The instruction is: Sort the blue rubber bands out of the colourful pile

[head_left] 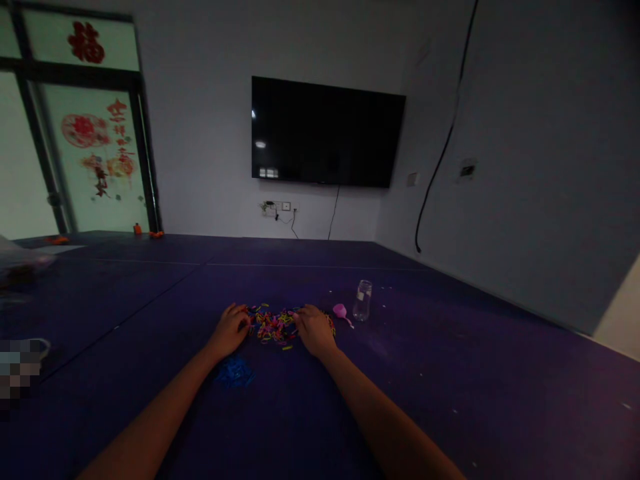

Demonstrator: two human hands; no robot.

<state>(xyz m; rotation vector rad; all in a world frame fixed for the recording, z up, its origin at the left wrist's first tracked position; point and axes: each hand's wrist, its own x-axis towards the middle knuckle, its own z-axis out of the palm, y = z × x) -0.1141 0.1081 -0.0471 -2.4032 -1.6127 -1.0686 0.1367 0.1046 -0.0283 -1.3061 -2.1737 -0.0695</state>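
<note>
A pile of small looped pieces [273,327], which look like paper clips in red, yellow, pink and other colours, lies between my hands. My left hand [230,332] rests at the pile's left edge with curved fingers and the thumb apart from them. On the other side, my right hand [316,332] lies over the pile's right part, fingers spread and touching the pieces. Whether any piece is caught under the fingertips is hidden. A separate heap of blue pieces [236,372] sits nearer me, beside my left wrist.
A clear jar [363,301] stands upright right of the pile, with a pink scoop-like thing [341,311] beside it. The purple surface [450,400] carries scattered white specks. Orange items [137,229] lie far left; a blurred person's part [20,373] shows at the left edge.
</note>
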